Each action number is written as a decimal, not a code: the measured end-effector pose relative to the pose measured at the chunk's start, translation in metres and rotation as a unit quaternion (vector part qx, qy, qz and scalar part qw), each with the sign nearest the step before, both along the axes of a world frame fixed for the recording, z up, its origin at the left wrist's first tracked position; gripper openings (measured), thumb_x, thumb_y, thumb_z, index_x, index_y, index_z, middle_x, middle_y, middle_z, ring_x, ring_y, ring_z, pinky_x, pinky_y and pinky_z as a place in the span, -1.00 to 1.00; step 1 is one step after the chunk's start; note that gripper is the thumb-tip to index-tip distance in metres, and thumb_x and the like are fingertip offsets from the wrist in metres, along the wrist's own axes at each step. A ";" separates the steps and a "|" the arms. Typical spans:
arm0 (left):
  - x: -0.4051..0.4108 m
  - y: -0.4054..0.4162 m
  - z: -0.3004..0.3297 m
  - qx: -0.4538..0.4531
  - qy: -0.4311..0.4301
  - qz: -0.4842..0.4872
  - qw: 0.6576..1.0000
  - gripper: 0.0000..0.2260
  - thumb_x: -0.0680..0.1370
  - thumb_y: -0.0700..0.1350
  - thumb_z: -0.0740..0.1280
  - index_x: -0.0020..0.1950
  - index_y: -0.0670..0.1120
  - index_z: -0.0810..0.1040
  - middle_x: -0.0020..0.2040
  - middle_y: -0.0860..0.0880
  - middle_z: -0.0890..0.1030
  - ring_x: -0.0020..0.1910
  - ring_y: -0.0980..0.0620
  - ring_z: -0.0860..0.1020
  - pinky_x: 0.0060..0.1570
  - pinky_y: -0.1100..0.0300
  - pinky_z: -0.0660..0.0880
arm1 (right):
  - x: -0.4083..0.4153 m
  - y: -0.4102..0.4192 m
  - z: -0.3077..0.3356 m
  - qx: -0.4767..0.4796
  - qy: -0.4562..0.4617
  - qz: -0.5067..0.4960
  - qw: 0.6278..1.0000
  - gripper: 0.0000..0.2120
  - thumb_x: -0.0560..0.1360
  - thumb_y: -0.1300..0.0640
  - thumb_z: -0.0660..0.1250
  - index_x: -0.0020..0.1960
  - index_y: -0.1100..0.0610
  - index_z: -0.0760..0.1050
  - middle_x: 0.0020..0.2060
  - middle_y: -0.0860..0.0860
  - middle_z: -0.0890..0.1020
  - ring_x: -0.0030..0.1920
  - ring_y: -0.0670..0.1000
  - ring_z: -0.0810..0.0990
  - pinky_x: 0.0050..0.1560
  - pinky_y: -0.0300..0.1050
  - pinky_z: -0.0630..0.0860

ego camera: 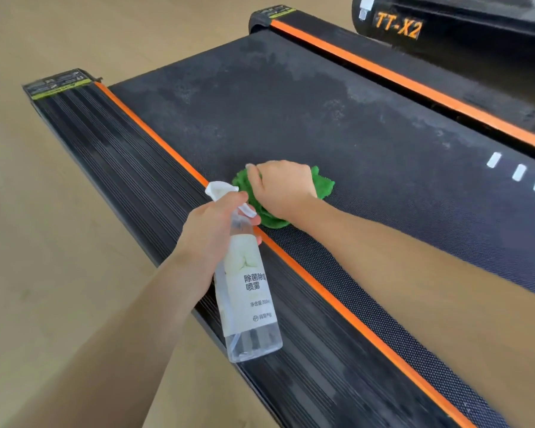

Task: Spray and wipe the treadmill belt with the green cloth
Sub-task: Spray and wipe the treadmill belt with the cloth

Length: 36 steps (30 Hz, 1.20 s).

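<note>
Nearest, both bare forearms enter from the bottom edge, cut off before the elbows. Just beyond, the left hand (pixel 212 230) is wrapped around the neck of a clear spray bottle (pixel 249 291), which hangs tilted over the ribbed left side rail (pixel 112 156), its base toward the camera and its white nozzle pointing up and away; the fingers cover most of the trigger, so whether it is squeezed cannot be told. Its white label carries printed characters, the smaller lines too fine to read, and a little clear liquid shows at the base. Next, the right hand (pixel 280 188) presses palm-down on the bunched green cloth (pixel 322 183), fingers curled over it and grasping it; the hand hides most of the cloth, with only green edges showing on either side. The cloth lies on the belt (pixel 368 180) close to the left orange strip (pixel 155 131), its near edge just beside that strip. Farther along, the dark belt shows pale, patchy grey marks across its far half; whether they are damp or dust cannot be told. White dashes (pixel 519 172) run off the right edge of the view. Beyond the belt, the right orange strip (pixel 414 83) and its rail are partly cut off, and two end caps (pixel 59 83) bear labels too blurred to read. At the top right sits a black housing (pixel 445 23) marked TT-X2 in orange, cropped by the frame. Pale wooden floor (pixel 44 242) lies to the left.
</note>
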<state>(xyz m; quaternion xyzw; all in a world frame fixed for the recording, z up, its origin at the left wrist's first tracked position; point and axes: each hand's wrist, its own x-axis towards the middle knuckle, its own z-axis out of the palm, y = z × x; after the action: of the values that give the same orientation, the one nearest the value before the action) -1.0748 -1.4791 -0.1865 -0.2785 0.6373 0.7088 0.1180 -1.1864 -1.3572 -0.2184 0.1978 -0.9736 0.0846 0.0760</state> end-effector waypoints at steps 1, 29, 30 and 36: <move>0.001 0.000 -0.001 0.001 -0.001 0.003 1.000 -0.74 0.59 0.02 0.40 -0.08 -0.17 0.68 -0.19 -0.06 0.78 -0.41 -0.08 0.69 -0.06 -0.01 0.63 | 0.016 0.010 0.001 0.006 -0.010 0.019 1.000 -0.52 0.67 -0.09 -0.05 -0.35 0.06 0.31 -0.41 -0.06 0.44 -0.26 0.12 0.55 -0.33 -0.06 0.30; 0.008 0.001 0.004 0.020 0.010 -0.017 1.000 -0.72 0.43 0.13 0.43 -0.23 -0.08 0.68 -0.06 -0.09 0.79 -0.37 -0.06 0.69 -0.03 0.00 0.59 | 0.148 0.154 0.000 0.002 -0.026 0.160 0.987 -0.60 0.66 -0.07 0.01 -0.26 0.01 0.42 -0.36 -0.10 0.51 -0.32 0.02 0.53 -0.30 0.03 0.50; 0.008 0.003 0.005 0.022 0.007 -0.014 1.000 -0.71 0.40 0.14 0.43 -0.18 -0.10 0.68 -0.06 -0.09 0.79 -0.37 -0.06 0.69 -0.02 -0.01 0.59 | 0.143 0.157 -0.002 0.003 -0.016 0.184 0.983 -0.60 0.67 -0.05 0.03 -0.27 0.03 0.42 -0.36 -0.10 0.49 -0.33 0.02 0.51 -0.32 0.03 0.49; 0.007 0.001 0.002 0.004 0.009 -0.019 1.000 -0.69 0.61 0.02 0.37 -0.26 -0.10 0.67 -0.27 -0.04 0.75 -0.48 -0.04 0.66 -0.16 0.06 0.59 | 0.062 0.096 -0.005 0.031 0.061 0.164 0.984 -0.54 0.64 -0.07 -0.04 -0.29 0.05 0.46 -0.36 -0.05 0.54 -0.27 0.09 0.58 -0.36 -0.11 0.33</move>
<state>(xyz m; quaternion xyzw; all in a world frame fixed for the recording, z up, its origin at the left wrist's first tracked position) -1.0683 -1.4777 -0.1842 -0.2594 0.6407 0.7115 0.1267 -1.1249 -1.2611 -0.2233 0.3619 -0.9237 0.0534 0.1136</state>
